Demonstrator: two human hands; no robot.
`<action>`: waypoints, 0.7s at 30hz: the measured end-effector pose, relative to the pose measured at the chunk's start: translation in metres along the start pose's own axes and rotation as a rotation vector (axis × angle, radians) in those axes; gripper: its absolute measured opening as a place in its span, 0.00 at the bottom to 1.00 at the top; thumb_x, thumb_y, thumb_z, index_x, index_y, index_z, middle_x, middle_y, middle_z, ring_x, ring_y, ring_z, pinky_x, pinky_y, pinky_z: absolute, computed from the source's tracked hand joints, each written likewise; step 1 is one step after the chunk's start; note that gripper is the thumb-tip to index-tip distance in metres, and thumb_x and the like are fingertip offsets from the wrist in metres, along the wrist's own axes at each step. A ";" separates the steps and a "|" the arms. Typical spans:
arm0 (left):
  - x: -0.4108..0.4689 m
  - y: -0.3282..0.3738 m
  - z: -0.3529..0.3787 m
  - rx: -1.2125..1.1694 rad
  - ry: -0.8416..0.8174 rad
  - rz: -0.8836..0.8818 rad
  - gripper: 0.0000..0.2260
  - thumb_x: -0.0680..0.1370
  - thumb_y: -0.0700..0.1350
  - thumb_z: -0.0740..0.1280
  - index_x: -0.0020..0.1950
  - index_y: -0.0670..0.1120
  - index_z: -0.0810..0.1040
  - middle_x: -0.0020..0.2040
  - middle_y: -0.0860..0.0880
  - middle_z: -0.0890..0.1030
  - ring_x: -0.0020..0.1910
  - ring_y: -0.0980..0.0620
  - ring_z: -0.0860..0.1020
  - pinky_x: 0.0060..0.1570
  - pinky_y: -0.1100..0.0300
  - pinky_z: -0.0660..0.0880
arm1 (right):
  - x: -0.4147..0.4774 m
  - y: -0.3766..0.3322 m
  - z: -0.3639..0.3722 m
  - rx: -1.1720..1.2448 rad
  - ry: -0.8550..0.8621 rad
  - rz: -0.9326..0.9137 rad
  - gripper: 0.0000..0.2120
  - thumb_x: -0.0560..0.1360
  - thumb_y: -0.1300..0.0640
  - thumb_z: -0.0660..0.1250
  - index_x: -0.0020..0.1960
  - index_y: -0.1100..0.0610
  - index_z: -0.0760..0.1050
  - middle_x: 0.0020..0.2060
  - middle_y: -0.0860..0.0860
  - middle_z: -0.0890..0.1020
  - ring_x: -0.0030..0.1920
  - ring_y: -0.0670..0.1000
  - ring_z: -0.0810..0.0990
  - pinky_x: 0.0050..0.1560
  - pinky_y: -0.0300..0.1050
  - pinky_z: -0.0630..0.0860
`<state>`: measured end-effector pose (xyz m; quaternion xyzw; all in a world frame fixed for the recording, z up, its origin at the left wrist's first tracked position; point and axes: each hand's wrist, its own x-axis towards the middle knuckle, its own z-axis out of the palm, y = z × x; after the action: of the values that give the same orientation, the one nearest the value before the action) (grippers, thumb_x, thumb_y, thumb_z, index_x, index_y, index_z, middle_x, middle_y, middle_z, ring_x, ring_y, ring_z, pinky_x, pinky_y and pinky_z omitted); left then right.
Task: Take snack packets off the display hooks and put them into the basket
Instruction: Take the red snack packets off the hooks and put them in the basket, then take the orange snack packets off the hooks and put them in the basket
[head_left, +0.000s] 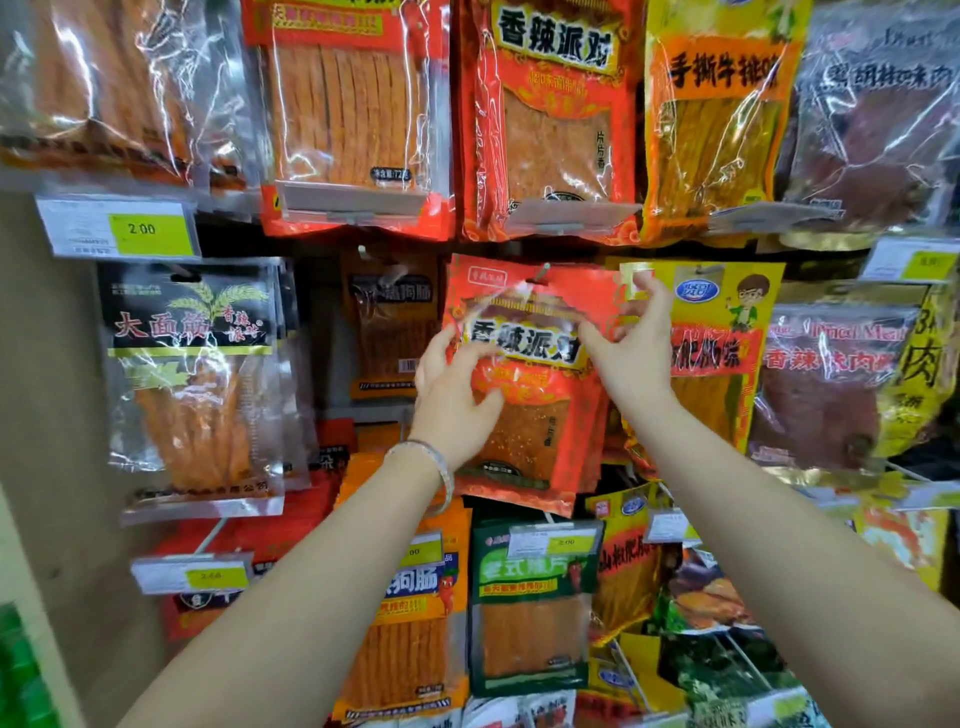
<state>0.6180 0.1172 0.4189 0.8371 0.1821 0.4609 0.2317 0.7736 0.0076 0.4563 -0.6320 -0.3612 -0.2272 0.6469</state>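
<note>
Red snack packet (524, 415) — hangs on its display hook (543, 270) in the middle row, long axis vertical. Held at both sides: left hand (452, 387) curled round the left edge, right hand (631, 345) pinching the upper right corner, nearer the hook. Probably has to slide straight outward along the hook, toward the camera. Crowded sideways — yellow packet (727, 332) just right, price-tag holder (566, 221) close above. Basket not in view.
</note>
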 end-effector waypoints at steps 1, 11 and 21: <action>-0.006 -0.010 0.005 0.011 -0.024 -0.031 0.19 0.75 0.42 0.66 0.63 0.57 0.72 0.76 0.50 0.51 0.75 0.48 0.49 0.70 0.53 0.52 | -0.008 0.006 0.000 -0.076 0.003 -0.043 0.32 0.70 0.55 0.72 0.69 0.51 0.61 0.54 0.50 0.70 0.45 0.49 0.74 0.44 0.39 0.70; -0.041 -0.040 0.029 -0.020 -0.360 -0.225 0.33 0.75 0.45 0.66 0.74 0.65 0.55 0.78 0.45 0.43 0.76 0.45 0.47 0.72 0.53 0.54 | -0.089 0.046 -0.003 -0.686 -0.388 -0.106 0.27 0.75 0.55 0.65 0.73 0.52 0.65 0.73 0.57 0.64 0.70 0.59 0.64 0.66 0.55 0.66; -0.139 -0.021 -0.004 -0.037 -0.219 -0.073 0.14 0.76 0.44 0.66 0.62 0.48 0.78 0.73 0.43 0.64 0.72 0.48 0.62 0.69 0.57 0.58 | -0.199 0.017 -0.045 -0.409 -0.512 0.248 0.11 0.76 0.56 0.64 0.58 0.53 0.75 0.45 0.47 0.79 0.47 0.51 0.79 0.47 0.45 0.73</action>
<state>0.5420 0.0633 0.3131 0.8708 0.1773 0.3614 0.2822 0.6677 -0.0670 0.2972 -0.8240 -0.3794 -0.0487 0.4180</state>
